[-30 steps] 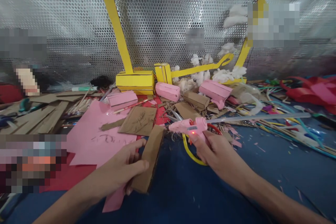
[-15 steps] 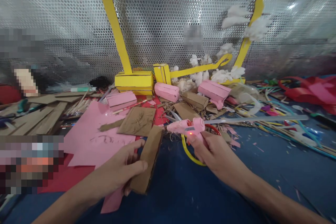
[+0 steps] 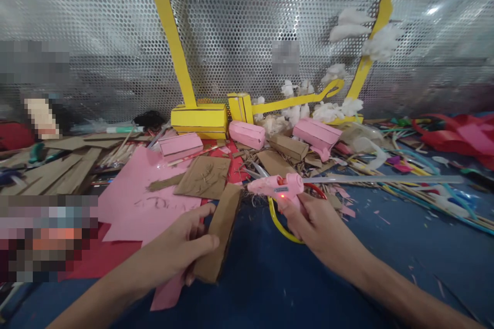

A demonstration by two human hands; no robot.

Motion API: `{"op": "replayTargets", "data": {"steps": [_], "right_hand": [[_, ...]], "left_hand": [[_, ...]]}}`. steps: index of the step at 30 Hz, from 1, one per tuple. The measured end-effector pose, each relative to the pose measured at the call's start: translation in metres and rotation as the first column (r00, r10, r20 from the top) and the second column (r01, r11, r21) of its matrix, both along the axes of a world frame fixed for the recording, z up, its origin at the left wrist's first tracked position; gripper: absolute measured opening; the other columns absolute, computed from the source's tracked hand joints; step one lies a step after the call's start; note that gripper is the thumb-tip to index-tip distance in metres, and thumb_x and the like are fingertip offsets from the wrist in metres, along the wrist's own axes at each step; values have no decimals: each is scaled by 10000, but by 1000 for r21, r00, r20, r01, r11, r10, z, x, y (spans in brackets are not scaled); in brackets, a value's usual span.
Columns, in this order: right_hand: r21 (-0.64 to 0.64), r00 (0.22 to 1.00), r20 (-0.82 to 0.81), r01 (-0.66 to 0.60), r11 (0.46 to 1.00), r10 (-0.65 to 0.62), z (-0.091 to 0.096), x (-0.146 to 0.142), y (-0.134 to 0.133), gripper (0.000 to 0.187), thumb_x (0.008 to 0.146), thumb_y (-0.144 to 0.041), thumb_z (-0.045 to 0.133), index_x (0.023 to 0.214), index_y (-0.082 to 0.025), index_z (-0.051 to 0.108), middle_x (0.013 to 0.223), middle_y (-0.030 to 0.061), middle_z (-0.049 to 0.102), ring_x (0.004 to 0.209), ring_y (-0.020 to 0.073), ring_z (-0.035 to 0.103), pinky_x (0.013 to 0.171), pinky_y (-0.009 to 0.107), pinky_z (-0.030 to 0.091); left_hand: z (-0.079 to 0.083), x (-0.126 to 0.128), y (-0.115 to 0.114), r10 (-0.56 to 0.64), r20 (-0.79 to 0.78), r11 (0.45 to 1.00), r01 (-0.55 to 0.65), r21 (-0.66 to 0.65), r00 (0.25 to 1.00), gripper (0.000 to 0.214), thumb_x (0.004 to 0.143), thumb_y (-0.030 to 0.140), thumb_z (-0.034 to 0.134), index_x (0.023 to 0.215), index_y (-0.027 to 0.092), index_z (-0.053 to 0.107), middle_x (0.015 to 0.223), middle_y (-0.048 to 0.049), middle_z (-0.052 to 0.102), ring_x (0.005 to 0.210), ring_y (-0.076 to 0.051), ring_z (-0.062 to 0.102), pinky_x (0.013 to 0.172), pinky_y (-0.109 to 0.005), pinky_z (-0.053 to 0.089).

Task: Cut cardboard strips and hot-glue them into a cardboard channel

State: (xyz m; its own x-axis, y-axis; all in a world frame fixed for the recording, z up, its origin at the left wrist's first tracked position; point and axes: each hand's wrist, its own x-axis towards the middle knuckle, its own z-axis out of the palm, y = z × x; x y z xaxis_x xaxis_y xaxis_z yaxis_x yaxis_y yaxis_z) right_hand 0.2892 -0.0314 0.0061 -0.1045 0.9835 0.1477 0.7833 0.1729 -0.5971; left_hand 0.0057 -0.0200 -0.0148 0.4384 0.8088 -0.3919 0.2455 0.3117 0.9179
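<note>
A folded brown cardboard piece [image 3: 223, 234], long and narrow, is gripped between the thumb and fingers of my left hand [image 3: 195, 247], its far end tilted away from me. My right hand [image 3: 312, 218] is closed around a pink hot glue gun [image 3: 278, 185] with a red light lit on its side. A long clear glue stick [image 3: 378, 179] sticks out of the gun's back to the right. The gun's nozzle points left, close to the far end of the cardboard; whether they touch I cannot tell. Behind the gun lie scissors with a yellow and red handle [image 3: 278, 226].
Pink paper [image 3: 131, 190] and a cardboard square [image 3: 203, 177] lie left of centre. Pink boxes [image 3: 247, 134] and a yellow box with a tall strip [image 3: 198, 121] stand at the back. Cardboard strips [image 3: 73, 169] fill the left; thin sticks and tubes [image 3: 428, 190] the right.
The view has shifted very slightly, so the scene sits a little to the right. Both hands keep their holds, with the cardboard and the glue gun nearly still.
</note>
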Motion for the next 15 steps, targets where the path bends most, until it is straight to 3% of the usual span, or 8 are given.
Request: {"op": "replayTargets", "data": {"steps": [15], "right_hand": [[-1,1000,20,6,1000,-5,2,0,0,569,1028,-620,306,603,-249,369,512,-53,366,471,119,355,491,304,218]], "left_hand": [[-1,0,0,-7,13,1000,7,1,1000,746,902,368,666,1561,211,352,746,22,635,414,-78,519,364,-162,401]]}}
